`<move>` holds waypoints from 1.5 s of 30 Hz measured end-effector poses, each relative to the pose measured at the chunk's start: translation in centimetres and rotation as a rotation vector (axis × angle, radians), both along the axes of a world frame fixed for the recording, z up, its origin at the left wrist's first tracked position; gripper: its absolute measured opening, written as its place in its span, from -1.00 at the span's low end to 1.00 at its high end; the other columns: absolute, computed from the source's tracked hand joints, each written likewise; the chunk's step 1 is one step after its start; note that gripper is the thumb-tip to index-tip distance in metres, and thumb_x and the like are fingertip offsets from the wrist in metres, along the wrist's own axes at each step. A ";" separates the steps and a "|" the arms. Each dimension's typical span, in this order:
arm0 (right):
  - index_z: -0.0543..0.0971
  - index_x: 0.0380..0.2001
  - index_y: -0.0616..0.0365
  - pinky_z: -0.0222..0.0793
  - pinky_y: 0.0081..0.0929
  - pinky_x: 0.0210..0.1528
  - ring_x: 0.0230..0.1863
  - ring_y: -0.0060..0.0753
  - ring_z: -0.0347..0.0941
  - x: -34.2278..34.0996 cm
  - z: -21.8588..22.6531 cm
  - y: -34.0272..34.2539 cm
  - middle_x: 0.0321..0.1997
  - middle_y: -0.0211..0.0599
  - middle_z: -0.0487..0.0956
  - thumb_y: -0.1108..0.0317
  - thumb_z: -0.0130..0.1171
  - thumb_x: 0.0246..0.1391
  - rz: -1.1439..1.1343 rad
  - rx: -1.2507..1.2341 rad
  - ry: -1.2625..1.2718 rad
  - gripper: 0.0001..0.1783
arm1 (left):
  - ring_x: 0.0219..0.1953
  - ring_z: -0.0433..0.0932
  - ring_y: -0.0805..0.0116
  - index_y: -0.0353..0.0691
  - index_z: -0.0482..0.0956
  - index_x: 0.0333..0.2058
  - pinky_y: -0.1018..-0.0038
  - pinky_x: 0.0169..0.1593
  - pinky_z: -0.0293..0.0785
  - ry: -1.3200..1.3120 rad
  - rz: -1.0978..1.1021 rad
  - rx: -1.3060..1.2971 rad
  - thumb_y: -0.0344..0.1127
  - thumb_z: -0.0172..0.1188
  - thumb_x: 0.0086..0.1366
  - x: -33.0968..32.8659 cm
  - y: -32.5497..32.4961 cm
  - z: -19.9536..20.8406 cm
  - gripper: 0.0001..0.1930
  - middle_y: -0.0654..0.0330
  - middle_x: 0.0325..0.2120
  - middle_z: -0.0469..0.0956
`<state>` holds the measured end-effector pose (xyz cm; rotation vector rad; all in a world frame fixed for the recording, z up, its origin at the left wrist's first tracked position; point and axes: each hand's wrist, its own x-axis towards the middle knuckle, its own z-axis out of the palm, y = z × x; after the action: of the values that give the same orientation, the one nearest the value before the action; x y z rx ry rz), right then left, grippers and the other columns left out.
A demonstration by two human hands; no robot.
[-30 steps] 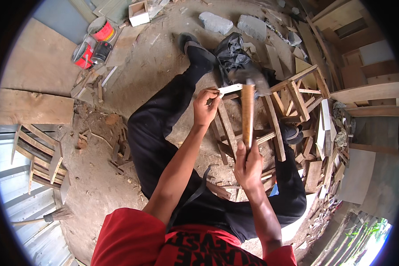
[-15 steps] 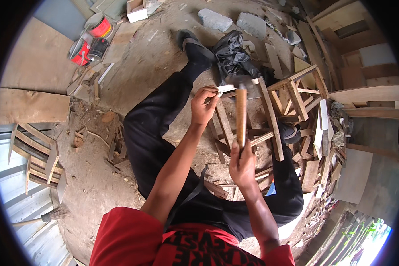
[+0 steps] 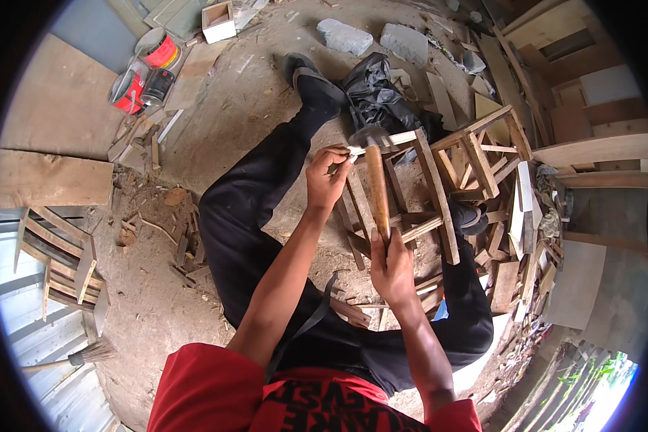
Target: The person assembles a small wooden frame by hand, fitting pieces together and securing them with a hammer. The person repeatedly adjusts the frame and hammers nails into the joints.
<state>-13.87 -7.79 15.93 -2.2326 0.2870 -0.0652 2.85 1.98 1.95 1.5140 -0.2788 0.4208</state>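
My right hand [image 3: 394,273] is wrapped round the wooden handle of a hammer [image 3: 378,189]. The hammer's dark metal head is over the left part of the pale top rail [image 3: 402,139] of a small wooden frame [image 3: 439,205], close to my left fingertips. My left hand [image 3: 327,178] is closed in a pinch at the rail's left end, by the top of the left leg. Whatever sits between those fingers is too small to make out. The frame stands between my spread legs, and the hammer hides part of it.
Another wooden frame [image 3: 479,162] leans at the right, beside scrap wood. A black plastic bag [image 3: 374,93] lies beyond, with concrete blocks [image 3: 405,45] behind it. Red paint cans [image 3: 127,92] stand far left. Slatted wooden pieces [image 3: 61,252] and a broom [image 3: 90,353] are at the left.
The hammer has swung left and its head now lies nearer my left fingertips, uncovering more of the pale rail. My left hand has shifted slightly left, still pinched at the corner.
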 end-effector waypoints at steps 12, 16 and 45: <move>0.35 -0.20 0.38 0.24 -0.33 -0.69 -0.72 -0.16 0.53 -1.2 2.1 1.1 -0.76 -0.05 0.41 0.41 0.07 0.30 -0.011 0.035 -0.101 -0.79 | -0.06 0.62 0.20 -0.37 0.48 -0.44 0.38 -0.01 0.54 -0.014 0.008 -0.017 -0.67 0.32 0.10 0.2 -0.1 0.0 -0.83 0.07 -0.26 0.63; 0.33 -0.26 0.40 0.26 -0.33 -0.69 -0.69 -0.03 0.55 -0.7 0.3 0.6 -0.74 0.03 0.44 0.38 0.08 0.29 -0.004 0.040 0.037 -0.75 | -0.06 0.62 0.20 -0.36 0.48 -0.44 0.38 -0.01 0.54 -0.033 0.006 0.005 -0.66 0.31 0.11 0.3 0.0 -0.1 -0.83 0.07 -0.25 0.63; 0.38 -0.32 0.34 0.30 -0.19 -0.63 -0.62 0.10 0.56 -0.8 -1.5 0.1 -0.70 0.06 0.47 0.31 0.06 0.32 -0.036 -0.033 0.044 -0.74 | -0.11 0.62 0.19 -0.34 0.50 -0.43 0.40 -0.13 0.60 -0.055 0.016 0.023 -0.65 0.32 0.07 0.4 0.1 0.0 -0.84 0.07 -0.25 0.62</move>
<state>-14.65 -7.74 14.47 -2.2644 0.3530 -0.0407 3.28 2.10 1.92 1.5299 -0.3160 0.4742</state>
